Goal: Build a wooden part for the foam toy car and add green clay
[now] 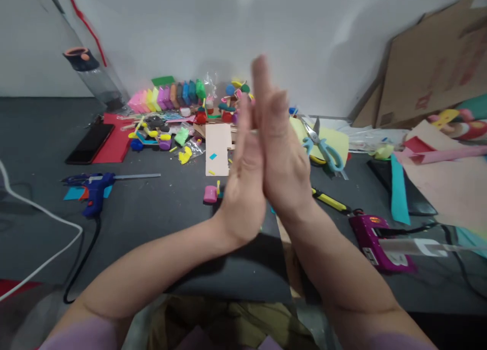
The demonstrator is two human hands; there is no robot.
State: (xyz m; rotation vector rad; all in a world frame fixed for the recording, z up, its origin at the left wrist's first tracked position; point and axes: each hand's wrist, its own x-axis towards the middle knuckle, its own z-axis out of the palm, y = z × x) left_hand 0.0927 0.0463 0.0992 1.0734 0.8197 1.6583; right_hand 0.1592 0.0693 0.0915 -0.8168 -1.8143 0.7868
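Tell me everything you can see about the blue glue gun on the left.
The glue gun looks like blue plastic and lies on its side on the dark tabletop, its handle toward the near edge. The front end points left, with details too blurred to read. A pale, translucent glue stick juts from its back to the right. A black cord curves from the handle toward the near edge. Blue and orange scraps show beneath it. Neither hand touches it.

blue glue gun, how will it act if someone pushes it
The blue glue gun looks like hard plastic, so it should be stiff. Lying on its side, it would probably slide or swivel rather than roll. The attached black cord may drag.
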